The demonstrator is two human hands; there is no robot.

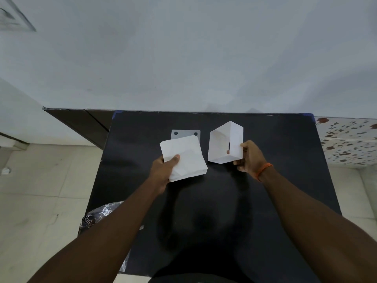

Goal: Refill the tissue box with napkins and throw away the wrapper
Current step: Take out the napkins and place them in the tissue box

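My left hand grips a thick stack of white napkins by its near left corner, with the thumb on top, just above the black table. My right hand holds the white tissue box by its right side. The box is tipped on its side, so its open bottom faces left toward the napkins. A grey flat plate with two dark holes, perhaps the box's base, lies on the table behind the napkins and is partly covered by them.
A crumpled clear plastic wrapper hangs at the table's left edge beside my left forearm. A wall stands right behind the table. Pale tiled floor lies to the left, and a floral cloth to the right.
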